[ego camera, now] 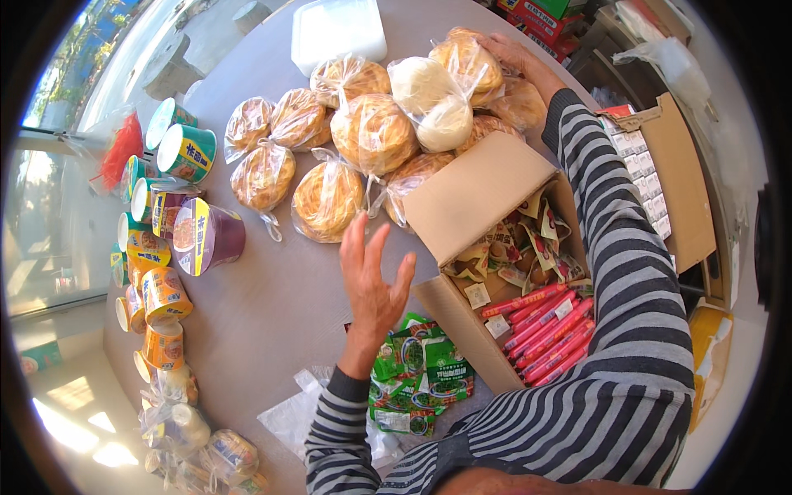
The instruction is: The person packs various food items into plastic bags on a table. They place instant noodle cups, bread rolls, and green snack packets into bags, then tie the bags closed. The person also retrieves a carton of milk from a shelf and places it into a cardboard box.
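My right hand [510, 54] reaches to the far end of the bread pile and rests against a bagged round flatbread [467, 62]; its fingertips are partly hidden behind the bread. My left hand [377, 272] hovers with fingers apart over the table, just short of another bagged flatbread [328, 201], holding nothing. Pale round buns [430, 93] in a clear bag lie among several golden flatbreads. Under my right arm stands an open cardboard box [476, 204] with red-wrapped sausages [547, 334] and small snack packets [526, 241]. Green packets [421, 365] lie beside my left wrist.
Instant noodle tubs [210, 235] line the left side of the round table [278, 322]. A white plastic container [339, 34] stands at the far edge. A clear plastic bag [297, 402] lies near my left sleeve. Another open carton [674, 179] is at the right.
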A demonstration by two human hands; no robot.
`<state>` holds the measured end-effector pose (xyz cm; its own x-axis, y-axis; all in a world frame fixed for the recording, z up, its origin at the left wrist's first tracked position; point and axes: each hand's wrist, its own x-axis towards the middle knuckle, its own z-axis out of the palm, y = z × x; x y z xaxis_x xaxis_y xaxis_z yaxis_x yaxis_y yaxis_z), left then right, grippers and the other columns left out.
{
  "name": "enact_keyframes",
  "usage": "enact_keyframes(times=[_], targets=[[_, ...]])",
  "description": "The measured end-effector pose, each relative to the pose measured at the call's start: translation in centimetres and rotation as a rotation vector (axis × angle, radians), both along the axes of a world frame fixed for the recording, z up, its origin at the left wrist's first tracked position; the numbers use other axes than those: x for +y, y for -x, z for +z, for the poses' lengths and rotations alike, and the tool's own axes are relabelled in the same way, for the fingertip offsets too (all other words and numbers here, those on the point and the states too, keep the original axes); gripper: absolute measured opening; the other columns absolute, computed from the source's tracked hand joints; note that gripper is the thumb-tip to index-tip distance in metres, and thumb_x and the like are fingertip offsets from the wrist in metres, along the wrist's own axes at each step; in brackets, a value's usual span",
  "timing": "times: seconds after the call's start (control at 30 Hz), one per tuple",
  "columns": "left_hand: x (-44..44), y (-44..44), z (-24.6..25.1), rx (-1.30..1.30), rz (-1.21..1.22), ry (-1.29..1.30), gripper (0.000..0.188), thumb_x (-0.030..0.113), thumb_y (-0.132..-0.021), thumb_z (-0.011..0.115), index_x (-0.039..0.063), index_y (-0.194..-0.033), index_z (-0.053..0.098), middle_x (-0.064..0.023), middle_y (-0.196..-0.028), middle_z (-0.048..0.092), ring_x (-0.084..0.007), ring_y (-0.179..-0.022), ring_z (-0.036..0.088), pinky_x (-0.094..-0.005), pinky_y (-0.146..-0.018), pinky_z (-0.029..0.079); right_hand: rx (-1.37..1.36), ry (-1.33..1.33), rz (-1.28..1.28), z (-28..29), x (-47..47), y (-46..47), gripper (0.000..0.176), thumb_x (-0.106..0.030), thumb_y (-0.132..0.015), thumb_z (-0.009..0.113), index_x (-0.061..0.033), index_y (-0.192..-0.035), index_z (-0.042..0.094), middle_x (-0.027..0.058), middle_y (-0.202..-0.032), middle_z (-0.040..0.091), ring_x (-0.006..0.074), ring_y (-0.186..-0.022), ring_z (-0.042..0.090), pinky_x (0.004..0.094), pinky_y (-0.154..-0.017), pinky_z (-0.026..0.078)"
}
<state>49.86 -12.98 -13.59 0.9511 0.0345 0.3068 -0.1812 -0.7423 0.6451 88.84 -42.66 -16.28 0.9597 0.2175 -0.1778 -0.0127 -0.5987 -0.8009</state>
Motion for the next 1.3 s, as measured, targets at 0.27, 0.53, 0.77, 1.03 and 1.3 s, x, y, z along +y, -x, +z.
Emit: enact_keyframes(times=[0.27,0.53,0.77,1.03,1.3], targets=[[2.9,-13.0,-1.1,-0.038,0.088,-0.285,0.078,0.047,-0.061,0.078,0.016,-0.127,0.051,-0.0095,-0.135,0.044,-0.0321,-0.129,0.035,-0.0565,-0.103,0.025,0.323,-0.401,0.245,0.1,11.1,3.9,0.066,-0.035,-0.080,0.070,-0.0058,-0.133,0.045,0.0097,-0.111,0.061,0.0139,-0.091,0.063,0.0268,-0.076,0.054],[10.7,-0.7,0.5,0.052,0.144,-0.250,0.052,0.021,-0.066,0.075,0.008,-0.114,0.058,-0.0114,-0.121,0.052,-0.0316,-0.114,0.045,-0.0430,-0.099,0.036,0.096,-0.096,0.897,1.6,26.2,14.8,0.066,-0.047,-0.074,0.069,-0.0094,-0.127,0.053,0.0106,-0.117,0.060,0.0212,-0.107,0.057,0.0318,-0.090,0.047],[19.1,13.5,0.1,0.069,0.340,0.183,0.033,0.006,-0.077,0.067,0.002,-0.109,0.061,-0.0138,-0.127,0.054,-0.0263,-0.116,0.052,-0.0360,-0.100,0.039,-0.045,-0.019,0.784,6.5,24.1,13.5,0.047,-0.045,-0.088,0.058,-0.0036,-0.109,0.065,0.0107,-0.106,0.066,0.0196,-0.099,0.061,0.0316,-0.085,0.048],[26.8,19.6,-9.2,0.071,0.706,0.363,0.055,0.027,-0.094,0.050,0.005,-0.141,0.034,-0.0130,-0.143,0.035,-0.0234,-0.131,0.035,-0.0355,-0.106,0.031,-0.179,0.787,0.397,-1.8,2.4,4.7,0.045,-0.035,-0.083,0.062,-0.0109,-0.121,0.056,0.0208,-0.099,0.063,0.0364,-0.094,0.059,0.0394,-0.087,0.045],[27.0,19.8,-10.0,0.020,0.652,0.346,0.060,0.026,-0.087,0.060,0.005,-0.139,0.039,-0.0132,-0.134,0.046,-0.0257,-0.123,0.043,-0.0391,-0.104,0.032,0.401,0.406,0.917,5.4,25.2,16.6,0.057,-0.038,-0.082,0.061,-0.0173,-0.134,0.047,0.0147,-0.135,0.043,0.0316,-0.115,0.049,0.0408,-0.073,0.060]])
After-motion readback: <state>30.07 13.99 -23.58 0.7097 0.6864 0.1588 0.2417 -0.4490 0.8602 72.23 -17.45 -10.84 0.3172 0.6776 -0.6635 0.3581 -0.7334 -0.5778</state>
